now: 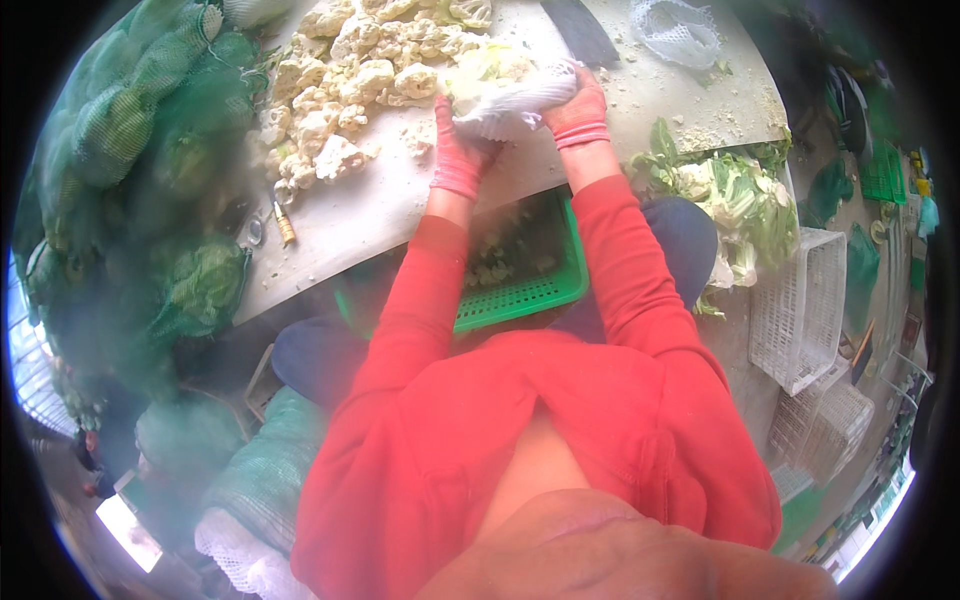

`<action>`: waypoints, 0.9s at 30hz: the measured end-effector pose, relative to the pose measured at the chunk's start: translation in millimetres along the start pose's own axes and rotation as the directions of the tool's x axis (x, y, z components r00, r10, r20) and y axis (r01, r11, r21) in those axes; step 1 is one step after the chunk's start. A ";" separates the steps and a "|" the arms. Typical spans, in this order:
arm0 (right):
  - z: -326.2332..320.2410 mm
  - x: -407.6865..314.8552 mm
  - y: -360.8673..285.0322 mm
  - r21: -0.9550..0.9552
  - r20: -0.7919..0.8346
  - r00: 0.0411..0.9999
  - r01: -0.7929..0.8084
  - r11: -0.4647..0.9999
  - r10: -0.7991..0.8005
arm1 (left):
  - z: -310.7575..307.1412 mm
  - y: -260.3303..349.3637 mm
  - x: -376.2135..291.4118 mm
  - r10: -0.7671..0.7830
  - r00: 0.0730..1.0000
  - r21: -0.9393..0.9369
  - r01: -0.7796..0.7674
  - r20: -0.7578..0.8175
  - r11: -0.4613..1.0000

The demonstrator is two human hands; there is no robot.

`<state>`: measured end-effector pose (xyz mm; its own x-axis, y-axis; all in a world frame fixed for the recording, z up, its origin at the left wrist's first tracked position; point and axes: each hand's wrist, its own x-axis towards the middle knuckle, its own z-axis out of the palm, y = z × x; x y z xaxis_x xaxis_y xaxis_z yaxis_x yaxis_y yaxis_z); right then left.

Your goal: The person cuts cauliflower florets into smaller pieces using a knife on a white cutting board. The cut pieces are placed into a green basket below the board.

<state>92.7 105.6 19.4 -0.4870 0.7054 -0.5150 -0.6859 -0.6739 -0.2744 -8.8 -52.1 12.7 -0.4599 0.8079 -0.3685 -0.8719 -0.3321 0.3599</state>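
Note:
Over the white tabletop [360, 202], both of my hands, in pinkish-red gloves, hold a white foam net sleeve [517, 101]. Pale yellow-green cauliflower [487, 67] shows at the sleeve's far left end. My left hand [457, 150] is at the sleeve's lower left side, thumb raised; its other fingers are mostly hidden. The sleeve's right end is gripped by my right hand [581, 105]. Left of my hands lies a heap of cream-coloured cauliflower pieces [367, 79]. A small tool with a yellowish handle [284, 226] rests near the table's left edge.
Green mesh sacks [120, 135] pile up at left. Under the table edge sits a green plastic crate [517, 300] with trimmings. Cut leaves [739, 202] heap at right, near white crates [799, 307]. A dark flat strip [581, 30] and another foam net [675, 34] lie at the back.

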 end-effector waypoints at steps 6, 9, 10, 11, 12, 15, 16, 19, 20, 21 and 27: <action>-17.5 4.5 -9.0 0.133 0.148 0.985 0.064 0.989 -0.084 | 21.9 31.9 23.2 0.458 0.868 0.940 -0.029 0.192 -0.340; -17.1 -6.0 -5.7 0.153 0.192 0.981 -0.018 0.988 -0.012 | 40.8 30.9 34.7 0.185 0.893 0.910 -0.392 0.411 -0.133; -14.8 -10.7 -3.5 0.125 0.205 0.978 -0.052 0.991 0.026 | 46.0 30.5 39.8 0.212 0.882 0.901 -0.434 0.421 0.020; -12.1 -15.6 -1.7 0.109 0.255 0.964 -0.105 0.988 0.074 | 46.6 31.6 41.8 0.218 0.922 0.912 -0.361 0.318 0.194; -9.2 -20.1 1.8 0.124 0.252 0.966 -0.091 0.988 0.057 | 47.2 33.2 46.9 0.158 0.960 0.897 -0.272 0.230 0.349; -1.8 -23.5 10.5 0.192 0.296 0.952 -0.138 0.972 0.077 | 36.8 44.3 59.7 0.149 0.978 0.834 -0.202 0.145 0.513; -3.6 -22.1 12.6 0.194 0.345 0.936 -0.148 0.970 0.073 | 33.3 47.8 65.8 0.176 0.974 0.829 -0.212 0.140 0.517; -25.2 -10.7 22.3 -0.006 0.061 0.998 0.012 1.000 -0.011 | 26.8 56.4 82.2 0.228 0.966 0.645 -0.253 0.124 0.721; -39.4 -7.3 23.9 0.084 0.081 0.995 -0.070 0.994 0.063 | 26.0 58.1 85.4 0.205 0.976 0.541 -0.210 0.071 0.814; -55.1 -6.6 31.0 0.047 0.009 0.999 -0.051 0.998 0.050 | 26.6 59.6 89.5 0.165 0.986 0.453 -0.149 0.005 0.879; -74.8 -14.7 55.7 -0.156 -0.034 0.998 0.041 0.987 -0.047 | 4.3 67.6 90.4 -0.131 0.970 -0.057 0.146 0.204 0.988</action>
<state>102.1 41.3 -49.0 -0.4358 0.7284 -0.5287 -0.6123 -0.6705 -0.4190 -108.6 0.6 7.4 -0.2975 0.9267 -0.2297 -0.9378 -0.2384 0.2525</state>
